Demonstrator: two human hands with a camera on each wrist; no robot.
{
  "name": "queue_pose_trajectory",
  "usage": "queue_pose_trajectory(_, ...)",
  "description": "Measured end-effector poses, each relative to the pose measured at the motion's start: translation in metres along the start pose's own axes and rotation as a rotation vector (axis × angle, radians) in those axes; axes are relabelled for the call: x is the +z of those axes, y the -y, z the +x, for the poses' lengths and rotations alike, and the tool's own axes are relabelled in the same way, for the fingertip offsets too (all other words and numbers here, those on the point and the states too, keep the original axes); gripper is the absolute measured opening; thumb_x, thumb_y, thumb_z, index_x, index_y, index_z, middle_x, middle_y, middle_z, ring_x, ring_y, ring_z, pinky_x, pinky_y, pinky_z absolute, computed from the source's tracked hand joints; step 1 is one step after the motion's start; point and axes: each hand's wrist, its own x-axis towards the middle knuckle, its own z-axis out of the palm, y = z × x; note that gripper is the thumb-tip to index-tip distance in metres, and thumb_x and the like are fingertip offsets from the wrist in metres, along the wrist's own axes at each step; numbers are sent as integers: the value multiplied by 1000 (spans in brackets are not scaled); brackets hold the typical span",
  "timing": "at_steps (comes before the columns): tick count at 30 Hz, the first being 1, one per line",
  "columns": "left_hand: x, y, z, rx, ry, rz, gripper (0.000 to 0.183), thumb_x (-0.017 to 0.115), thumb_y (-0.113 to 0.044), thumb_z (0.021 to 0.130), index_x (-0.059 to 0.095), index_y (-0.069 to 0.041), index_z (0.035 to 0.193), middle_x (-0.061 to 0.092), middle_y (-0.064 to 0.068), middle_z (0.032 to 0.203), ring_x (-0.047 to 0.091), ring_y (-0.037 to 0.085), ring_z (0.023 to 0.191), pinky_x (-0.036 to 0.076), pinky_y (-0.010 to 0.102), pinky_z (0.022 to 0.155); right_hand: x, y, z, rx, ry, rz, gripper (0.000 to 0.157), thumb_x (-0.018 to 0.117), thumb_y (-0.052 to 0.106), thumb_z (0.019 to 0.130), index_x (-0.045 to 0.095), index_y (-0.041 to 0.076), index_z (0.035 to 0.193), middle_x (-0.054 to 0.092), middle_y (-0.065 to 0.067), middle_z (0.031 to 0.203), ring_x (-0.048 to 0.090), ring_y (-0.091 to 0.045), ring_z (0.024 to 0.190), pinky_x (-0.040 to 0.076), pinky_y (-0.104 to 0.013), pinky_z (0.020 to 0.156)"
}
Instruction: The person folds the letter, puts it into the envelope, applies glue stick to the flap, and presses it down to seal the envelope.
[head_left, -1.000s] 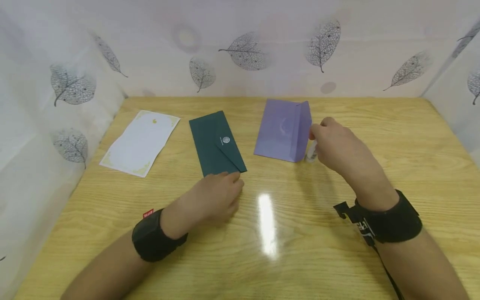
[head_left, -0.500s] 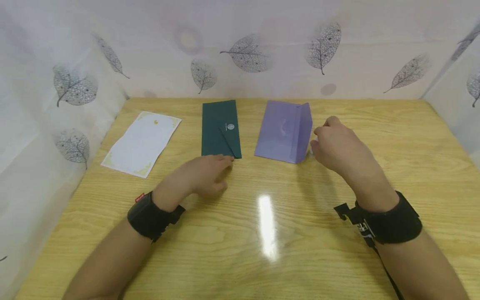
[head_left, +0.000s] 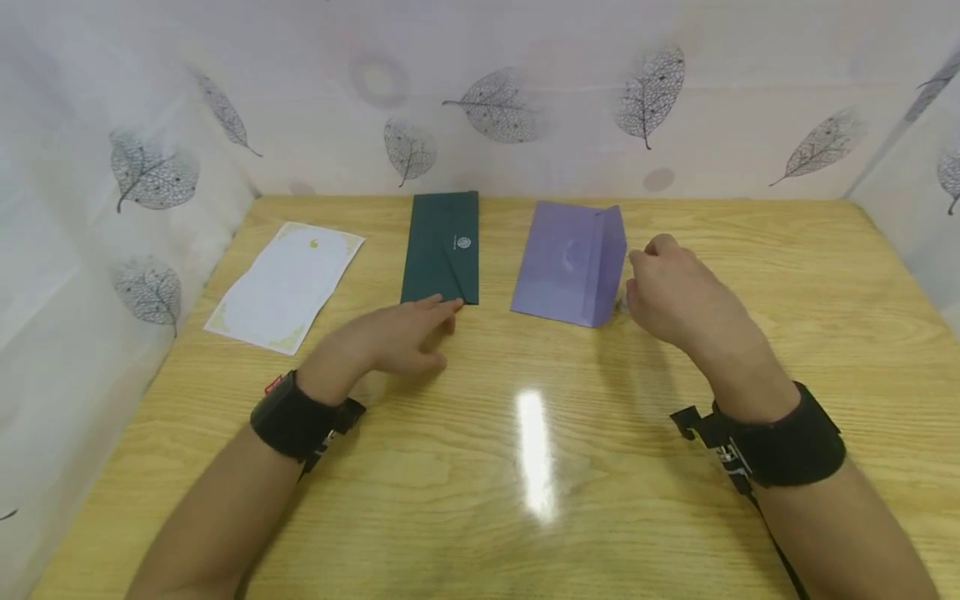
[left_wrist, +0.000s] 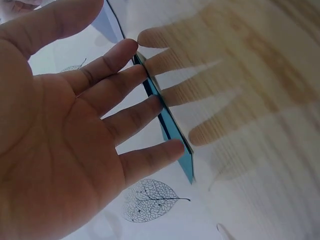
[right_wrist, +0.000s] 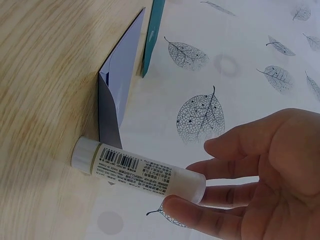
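A dark green envelope (head_left: 442,246) lies at the table's back, its flap down. My left hand (head_left: 390,333), fingers spread and nearly straight, touches its near edge; the left wrist view shows the fingertips against that edge (left_wrist: 175,135). To the right lies a purple envelope (head_left: 558,262) with its side flap (head_left: 611,267) raised. Beside this flap my right hand (head_left: 675,287) holds the upper end of a white glue stick (right_wrist: 135,170) between its fingers. The glue stick is upright and carries a barcode label; in the head view the hand hides most of it.
A white sheet with gold corner ornaments (head_left: 285,287) lies at the back left of the wooden table (head_left: 480,467). White cloth with printed leaves (head_left: 495,104) encloses the back and sides. Bright glare marks the table's middle.
The green envelope has slid away toward the back edge and turned straighter, with my left hand following it. My right hand, the purple envelope and the white sheet have stayed nearly in place.
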Motion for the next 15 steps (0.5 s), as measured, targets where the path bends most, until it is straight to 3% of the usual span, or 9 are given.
queue_pose_trajectory(3,0,0,1,1,6,-3,47,58,-29,86,46,-11,127,23,9,150,16,29,136,29,46,105,0,-1,-1,-4,-1,0,33,41,9,89,48,-12,113,42,-32,114,50,-43,94,46,-50,79)
queue_pose_trajectory(7,0,-2,2,6,4,8,61,58,-31,86,36,-7,137,31,12,146,16,31,136,23,49,107,2,0,-4,18,-43,-13,35,44,12,88,50,-6,117,44,-31,115,48,-46,95,46,-54,77)
queue_pose_trajectory(12,-5,-3,0,-30,-103,19,53,56,-31,88,39,-7,132,43,14,135,39,28,124,35,44,101,-2,9,-13,60,-194,-79,43,47,21,88,47,3,127,44,-30,123,39,-50,104,45,-59,72)
queue_pose_trajectory(15,-11,1,-3,-90,-164,9,51,54,-31,90,37,-6,132,46,15,130,45,29,118,39,44,96,-5,18,-15,5,-282,-56,39,48,20,88,51,4,123,48,-26,120,41,-45,101,46,-53,71)
